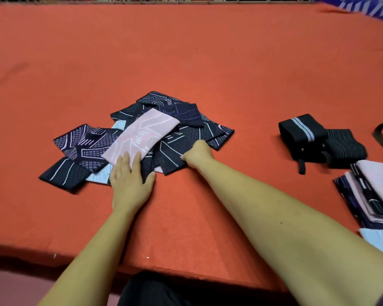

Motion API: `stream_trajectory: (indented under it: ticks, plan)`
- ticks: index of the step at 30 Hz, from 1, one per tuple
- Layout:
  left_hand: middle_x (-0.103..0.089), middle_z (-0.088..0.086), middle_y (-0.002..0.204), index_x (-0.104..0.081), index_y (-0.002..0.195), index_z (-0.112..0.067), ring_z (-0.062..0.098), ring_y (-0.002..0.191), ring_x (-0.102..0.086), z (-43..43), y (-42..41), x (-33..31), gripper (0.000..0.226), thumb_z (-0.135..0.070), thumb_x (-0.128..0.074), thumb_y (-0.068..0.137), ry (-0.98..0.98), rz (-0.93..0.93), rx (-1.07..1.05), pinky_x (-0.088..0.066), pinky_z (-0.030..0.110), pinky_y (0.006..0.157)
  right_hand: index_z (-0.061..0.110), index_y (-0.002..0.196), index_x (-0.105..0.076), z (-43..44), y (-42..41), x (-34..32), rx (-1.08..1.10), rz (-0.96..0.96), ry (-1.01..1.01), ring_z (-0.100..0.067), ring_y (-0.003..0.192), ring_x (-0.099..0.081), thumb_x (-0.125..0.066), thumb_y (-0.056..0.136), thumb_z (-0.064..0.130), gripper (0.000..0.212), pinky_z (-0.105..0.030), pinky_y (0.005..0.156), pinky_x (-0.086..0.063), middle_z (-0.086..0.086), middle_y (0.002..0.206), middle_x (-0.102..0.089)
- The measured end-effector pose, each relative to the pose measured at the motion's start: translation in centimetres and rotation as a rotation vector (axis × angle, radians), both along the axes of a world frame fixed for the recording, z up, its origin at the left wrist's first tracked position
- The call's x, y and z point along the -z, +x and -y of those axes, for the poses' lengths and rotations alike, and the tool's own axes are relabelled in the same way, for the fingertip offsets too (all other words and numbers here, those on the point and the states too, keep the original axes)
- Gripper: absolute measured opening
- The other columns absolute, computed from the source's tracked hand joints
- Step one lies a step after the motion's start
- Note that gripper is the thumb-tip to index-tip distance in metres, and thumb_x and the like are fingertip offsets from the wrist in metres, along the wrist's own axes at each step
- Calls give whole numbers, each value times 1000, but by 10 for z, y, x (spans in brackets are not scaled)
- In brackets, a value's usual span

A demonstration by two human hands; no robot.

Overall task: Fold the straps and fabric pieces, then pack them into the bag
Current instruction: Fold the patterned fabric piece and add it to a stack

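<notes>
The heap of fabric pieces (142,138) lies mid-bench (186,51), wide bare red cloth beyond it. The left hand (129,182) rests flat, grip released, on the pink piece (142,134); the right hand (198,154) pinches a dark piece's near edge. Rolled straps (314,140) and a folded stack (372,193) sit near the right edge.

Two hands, left (128,184) and right (198,154). Two rolled black straps (302,131) (345,145) at right. One loose pile of fabric pieces (142,135) at centre; one folded stack (372,195) near right.

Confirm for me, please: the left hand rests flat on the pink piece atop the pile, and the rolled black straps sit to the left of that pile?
Not quite: the head view shows the rolled black straps to the pile's right. The left hand does rest on the pink piece.
</notes>
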State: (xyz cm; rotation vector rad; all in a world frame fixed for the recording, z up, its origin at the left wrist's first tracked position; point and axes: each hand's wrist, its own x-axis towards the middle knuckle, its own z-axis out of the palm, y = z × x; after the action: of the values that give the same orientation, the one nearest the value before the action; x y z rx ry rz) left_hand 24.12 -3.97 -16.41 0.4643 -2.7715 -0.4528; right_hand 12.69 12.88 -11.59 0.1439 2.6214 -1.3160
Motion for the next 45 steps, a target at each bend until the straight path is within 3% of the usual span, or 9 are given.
stream_trajectory:
  ticks: [9,13,17,21,24,27,33,40,45]
  plan:
    - [-57,23,118,-47,120,-5,39,115,-49,8,-6,-16,67,-61,-22,92,401,-162,-95,-34,60,103,-4,88,-61,-40,63,-55,-286,-117,-489,-24,75,-55,-66,68,16,29,-47,74,-49,-25,81,-61]
    - [-57,10,127,-51,129,-12,28,126,-46,-16,11,-22,64,-60,-31,91,356,-273,-12,-27,49,111,-4,89,-57,-89,97,-95,-405,48,-771,-21,69,-52,-59,66,1,24,-32,65,-43,-11,77,-52]
    - [-66,-3,111,-63,109,-20,12,109,-59,-71,28,-37,49,-60,-39,93,679,-267,236,-40,38,105,4,108,-61,-130,105,-107,-248,113,-927,-27,76,-61,-55,70,6,38,-32,67,-51,-19,90,-60]
    - [-72,-7,96,-66,99,-25,-2,87,-64,-119,44,-42,43,-65,-52,89,1213,45,304,-44,30,88,7,89,-63,-164,115,-84,-113,220,-853,-25,68,-66,-51,87,3,12,-34,69,-56,-14,79,-68]
    - [-69,-15,101,-63,110,-29,-10,94,-59,-129,58,-25,29,-46,-69,87,773,170,438,-41,27,96,8,85,-63,-192,127,-52,-2,314,-693,-23,61,-67,-53,87,3,11,-32,62,-57,-13,74,-68]
    - [-59,-18,97,-63,113,-31,10,101,-52,-133,62,-20,43,-50,-71,76,387,121,444,-38,33,94,13,69,-53,-215,138,-23,175,262,-491,-14,42,-57,-60,88,3,22,-20,43,-46,-6,58,-58]
    - [-47,-6,95,-58,78,-23,18,97,-39,-138,68,-25,46,-68,-58,68,232,210,333,-34,33,88,16,71,-48,-222,147,5,269,-29,-255,-19,59,-53,-70,85,16,26,-31,58,-40,-5,67,-58]
    - [-61,-2,65,-57,73,-14,12,60,-54,-127,83,-42,23,-21,-76,81,705,148,258,-44,33,63,6,84,-61,-229,156,9,239,-157,-211,-17,62,-57,-63,93,20,16,-30,59,-42,-6,72,-67]
    - [-61,-4,67,-57,80,-17,11,61,-54,-148,89,-44,23,-32,-74,84,927,-1,160,-42,33,61,6,83,-64,-243,168,22,313,-209,-231,-19,66,-55,-54,98,21,23,-36,65,-45,-11,73,-64]
